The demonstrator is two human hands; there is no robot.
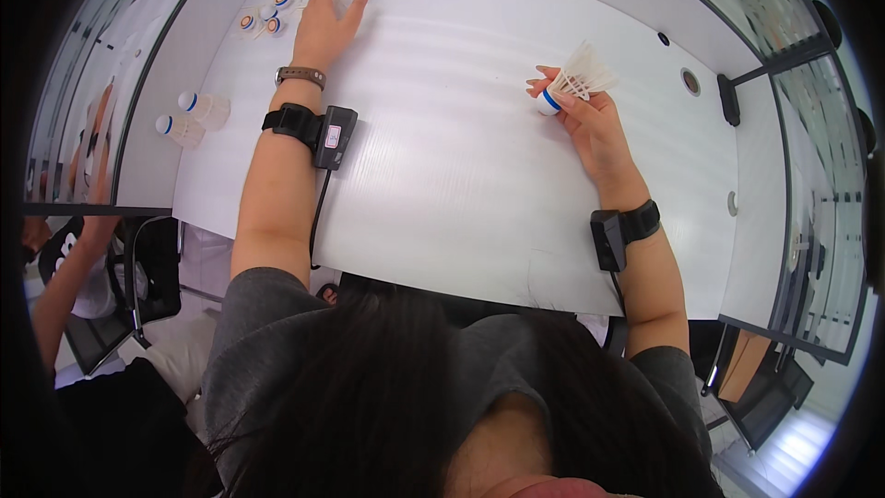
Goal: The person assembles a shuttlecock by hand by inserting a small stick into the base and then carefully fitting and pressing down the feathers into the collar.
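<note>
My right hand (595,124) grips a white-feathered shuttlecock (576,78) between thumb and fingers. Its blue-banded cork points down toward the left, its feathers up and to the right. Out at the far left of the desk, my left hand (329,26) is stretched forward with fingers and thumb apart, and no object shows in it. Just left of that hand lie several shuttlecocks (274,25), their cork ends facing me. Something pale and feathery beside the left fingers is too faint to make out. Two more shuttlecocks (205,111) sit at the desk's left edge.
The white desk (442,157) has partitions on its left, far and right sides. At the right are a round cable hole (690,82) and a small black disc (664,39). Black devices are strapped to both my forearms, with cables trailing. Another person's arm (69,281) shows at far left.
</note>
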